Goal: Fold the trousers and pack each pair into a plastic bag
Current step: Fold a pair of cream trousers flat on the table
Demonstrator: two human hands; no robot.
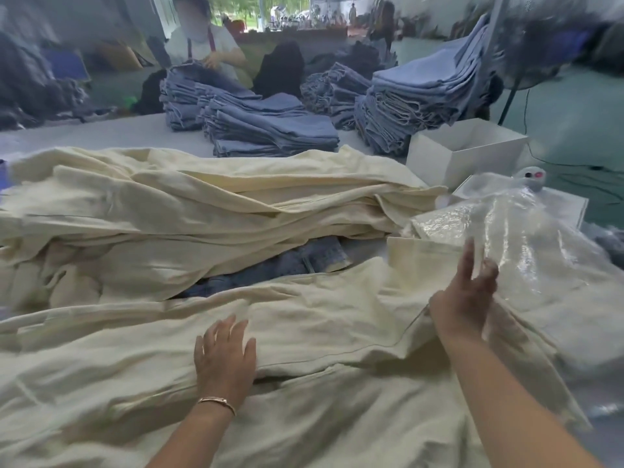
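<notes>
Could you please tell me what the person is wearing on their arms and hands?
Both forearms are bare, with no sleeves or gloves in view. The left hand has a thin pinkish metal bracelet at the wrist. The right hand shows no jewellery that I can see.

The nearest pair of trousers (304, 332) lies spread along the near edge of the table (101, 133), running from left to right. The left hand (224, 352) rests flat on it near the middle; the right hand (464, 298) is at its right end, touching the plastic bags (526, 244) that lie piled at the table's right edge. Behind the nearest pair sits a heap of more trousers (202, 204), with a pair of jeans (304, 261) tucked under its near side. Behind the bags stands an open box (466, 153). Stacks of folded jeans (270, 126) fill the far middle and far right of the table. A second person (206, 45) stands at the far edge, behind the left stack.
</notes>
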